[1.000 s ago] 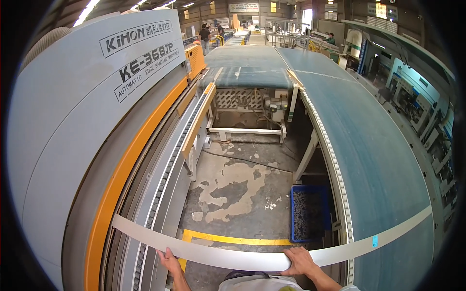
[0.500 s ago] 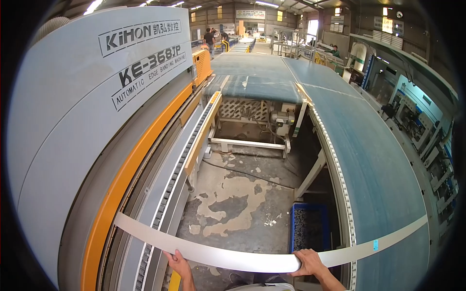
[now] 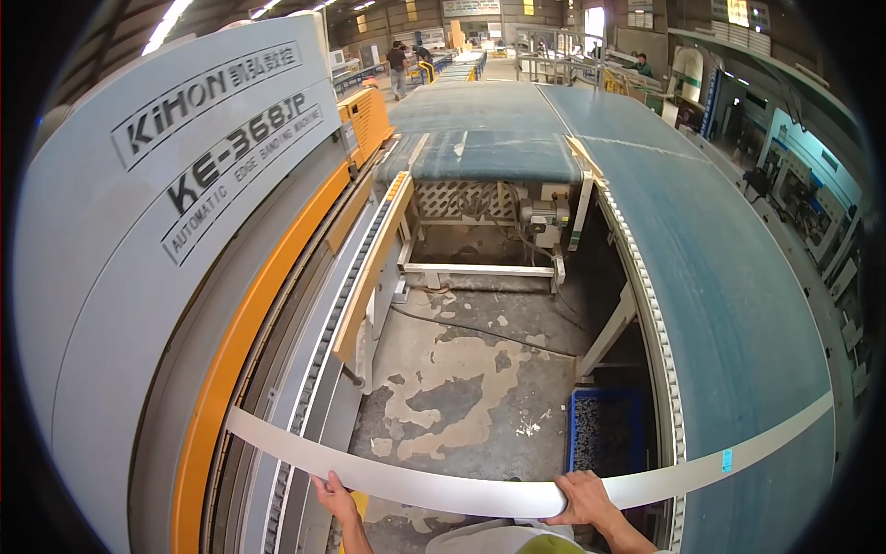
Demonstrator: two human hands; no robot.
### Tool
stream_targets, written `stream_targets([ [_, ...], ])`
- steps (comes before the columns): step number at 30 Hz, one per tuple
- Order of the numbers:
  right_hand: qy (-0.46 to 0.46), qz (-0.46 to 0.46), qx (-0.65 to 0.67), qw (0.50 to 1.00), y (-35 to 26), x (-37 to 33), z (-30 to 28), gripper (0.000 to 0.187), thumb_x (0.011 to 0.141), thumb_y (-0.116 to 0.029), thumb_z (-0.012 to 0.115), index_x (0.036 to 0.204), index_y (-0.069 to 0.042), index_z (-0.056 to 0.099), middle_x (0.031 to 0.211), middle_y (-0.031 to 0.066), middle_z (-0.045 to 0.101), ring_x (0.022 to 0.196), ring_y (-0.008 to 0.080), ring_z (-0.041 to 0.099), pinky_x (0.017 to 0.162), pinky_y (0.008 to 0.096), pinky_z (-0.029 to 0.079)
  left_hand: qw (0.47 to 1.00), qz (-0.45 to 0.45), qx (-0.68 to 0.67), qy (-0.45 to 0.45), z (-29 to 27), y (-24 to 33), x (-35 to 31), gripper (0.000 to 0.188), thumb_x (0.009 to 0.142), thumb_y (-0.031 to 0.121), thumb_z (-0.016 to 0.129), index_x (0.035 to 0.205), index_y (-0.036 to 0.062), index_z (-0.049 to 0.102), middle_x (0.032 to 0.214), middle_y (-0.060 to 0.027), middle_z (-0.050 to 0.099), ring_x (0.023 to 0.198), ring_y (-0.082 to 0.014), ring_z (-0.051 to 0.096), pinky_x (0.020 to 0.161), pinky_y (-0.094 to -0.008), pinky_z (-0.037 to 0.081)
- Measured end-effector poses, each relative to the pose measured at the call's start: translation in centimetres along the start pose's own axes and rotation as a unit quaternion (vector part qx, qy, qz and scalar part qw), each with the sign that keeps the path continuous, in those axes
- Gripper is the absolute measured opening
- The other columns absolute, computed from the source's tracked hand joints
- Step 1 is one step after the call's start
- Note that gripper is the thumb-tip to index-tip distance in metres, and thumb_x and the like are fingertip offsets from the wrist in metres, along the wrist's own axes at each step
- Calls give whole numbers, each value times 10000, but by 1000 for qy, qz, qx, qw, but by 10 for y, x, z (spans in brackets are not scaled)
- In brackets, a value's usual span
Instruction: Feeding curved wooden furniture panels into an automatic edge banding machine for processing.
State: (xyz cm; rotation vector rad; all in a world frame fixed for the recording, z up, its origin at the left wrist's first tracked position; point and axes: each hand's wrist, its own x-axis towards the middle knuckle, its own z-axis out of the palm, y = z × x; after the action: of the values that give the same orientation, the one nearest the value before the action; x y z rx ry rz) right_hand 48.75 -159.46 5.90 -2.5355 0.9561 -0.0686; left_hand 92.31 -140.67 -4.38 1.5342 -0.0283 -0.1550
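Note:
A long, narrow white panel strip [image 3: 434, 489] lies crosswise in front of me, bridging the gap in the floor area. Its left end reaches over the roller track to the edge of the machine's orange rail, and its right end rests over the green conveyor belt [image 3: 757, 369]. A small blue sticker [image 3: 727, 460] marks the strip's right part. My left hand [image 3: 340, 508] grips the near edge left of the middle, thumb and fingertip showing. Right of the middle, my right hand [image 3: 586, 503] is wrapped over the strip with its fingers bent across the top.
At left stands a tall grey machine [image 3: 120, 277] with an orange rail [image 3: 268, 277] and a roller track [image 3: 346, 277]. Between track and belt, a blue crate [image 3: 604, 392] of small pieces sits on the worn floor [image 3: 461, 369]. A motor [image 3: 544, 214] hangs under the cross belt; people stand far off.
My view has shifted slightly, so the machine and belt sit differently in the picture. Both hands keep their grip, and the strip lies in nearly the same place.

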Motion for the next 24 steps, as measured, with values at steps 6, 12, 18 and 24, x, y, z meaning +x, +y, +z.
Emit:
stream_targets([
  [6,9,-14,-7,1000,25,35,-9,780,541,-588,794,1087,-53,642,925,143,647,890,321,626,817,413,447,999,-36,3,-8,30,-6,24,671,987,147,541,1550,128,176,1021,-101,662,805,-187,649,629,-330,555],
  [12,13,-13,1,1000,46,69,-21,746,570,-574,782,1085,-55,633,950,153,648,920,320,625,836,408,448,998,-59,-6,-14,75,1,39,675,985,155,550,1552,163,183,1085,-88,645,851,-191,638,650,-347,545],
  [18,5,-8,11,1000,64,104,-42,735,580,-568,783,1084,-57,625,951,161,648,926,324,629,835,400,448,998,-57,35,-14,116,3,54,689,980,156,562,1553,147,180,1011,-54,653,794,-157,619,592,-308,511],
  [24,38,-13,-3,999,88,138,-53,755,532,-577,806,1056,-59,641,890,128,633,887,299,625,810,397,456,998,-50,36,-12,154,-12,74,689,980,153,562,1551,117,178,996,-51,655,782,-143,613,576,-297,504],
])
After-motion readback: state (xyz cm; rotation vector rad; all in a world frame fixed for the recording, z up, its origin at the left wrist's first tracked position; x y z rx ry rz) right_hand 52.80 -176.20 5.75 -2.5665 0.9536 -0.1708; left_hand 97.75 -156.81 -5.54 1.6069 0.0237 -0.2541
